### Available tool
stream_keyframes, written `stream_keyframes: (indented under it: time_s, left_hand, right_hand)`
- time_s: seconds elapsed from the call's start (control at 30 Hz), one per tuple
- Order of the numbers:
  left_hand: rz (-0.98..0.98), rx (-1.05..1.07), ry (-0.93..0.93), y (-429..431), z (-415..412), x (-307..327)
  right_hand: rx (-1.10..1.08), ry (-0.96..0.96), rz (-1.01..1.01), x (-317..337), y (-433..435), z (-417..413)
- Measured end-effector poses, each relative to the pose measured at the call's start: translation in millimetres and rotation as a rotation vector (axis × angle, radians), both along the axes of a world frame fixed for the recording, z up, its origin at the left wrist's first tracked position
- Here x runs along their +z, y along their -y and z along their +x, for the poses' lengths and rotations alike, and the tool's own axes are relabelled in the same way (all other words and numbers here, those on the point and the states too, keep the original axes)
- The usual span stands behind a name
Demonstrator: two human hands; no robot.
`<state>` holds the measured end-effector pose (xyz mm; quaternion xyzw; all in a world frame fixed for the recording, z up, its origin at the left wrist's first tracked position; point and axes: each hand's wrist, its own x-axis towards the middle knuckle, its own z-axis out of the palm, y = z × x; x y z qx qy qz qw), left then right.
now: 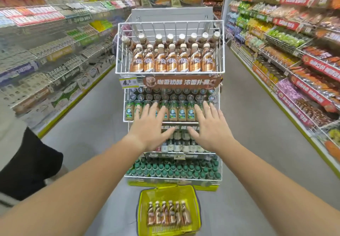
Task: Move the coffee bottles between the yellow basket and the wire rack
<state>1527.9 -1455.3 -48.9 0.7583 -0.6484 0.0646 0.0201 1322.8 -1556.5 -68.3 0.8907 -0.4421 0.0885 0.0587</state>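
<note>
A white wire rack (117, 51) stands ahead, its top tier holding two rows of brown-and-gold coffee bottles (172, 59) upright. On the floor below sits the yellow basket (141, 208) with several of the same bottles (168, 212) lying side by side. My left hand (150, 127) and my right hand (211, 127) are stretched out flat, fingers spread, in front of the rack's second tier. Neither hand holds anything.
Lower tiers carry green-labelled Starbucks bottles (173, 111) and green-capped bottles (174, 170). A price tag (127, 82) reading 4.5 hangs under the top tier. Stocked shelves line both sides of the aisle. A person in black shorts (27, 162) stands at my left.
</note>
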Motion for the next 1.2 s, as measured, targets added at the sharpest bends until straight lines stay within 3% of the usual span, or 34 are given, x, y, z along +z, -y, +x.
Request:
stream_keyframes:
  time_s: [0.37,0.67,0.97,1.2]
  left_hand:
    - [0.215,0.015,-0.080,-6,45,-154]
    - [0.406,0.054,-0.188,-19,49,-382]
    - [0.513,0.146,-0.183,-49,45,-632]
    - [0.561,0.241,-0.235,-56,47,-778]
  right_hand:
    - [-0.031,-0.081,0.175,-150,-17,36]
    - [-0.031,-0.149,0.407,-374,-40,38]
    - [-0.035,-0.249,0.598,-622,-62,33]
    - [-0.011,-0.265,0.666,-765,-66,39]
